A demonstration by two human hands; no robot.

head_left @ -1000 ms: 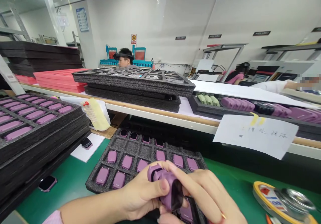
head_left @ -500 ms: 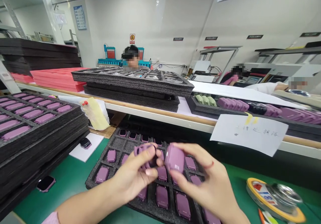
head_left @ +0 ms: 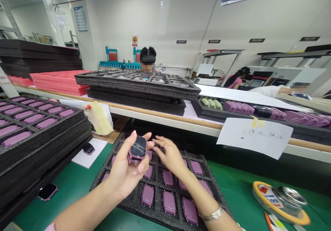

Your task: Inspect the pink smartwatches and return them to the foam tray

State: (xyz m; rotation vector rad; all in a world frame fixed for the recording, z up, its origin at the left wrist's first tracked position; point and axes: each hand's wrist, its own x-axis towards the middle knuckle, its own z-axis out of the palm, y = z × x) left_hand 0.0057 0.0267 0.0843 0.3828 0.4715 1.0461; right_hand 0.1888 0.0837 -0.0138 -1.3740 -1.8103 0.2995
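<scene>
Several slots of the black tray: blocked by the arms; its far row sinks into shadow, contents unclear.
Left hand: palm turned up, fingers gripping a purple watch above the tray.
Right hand: stretched leftward, fingers loosely spread beside the left fingertips; contact, cannot tell.

A purple watch sits in the left hand just left of the frame's centre, its dark, glossy screen turned up toward the camera and streaked with pale reflections. Below and to the right, across the lower middle, lies a black foam tray divided into compartments. Purple watch cases rest in these, one to each filled compartment, plain smooth faces up; both arms hide several.
</scene>
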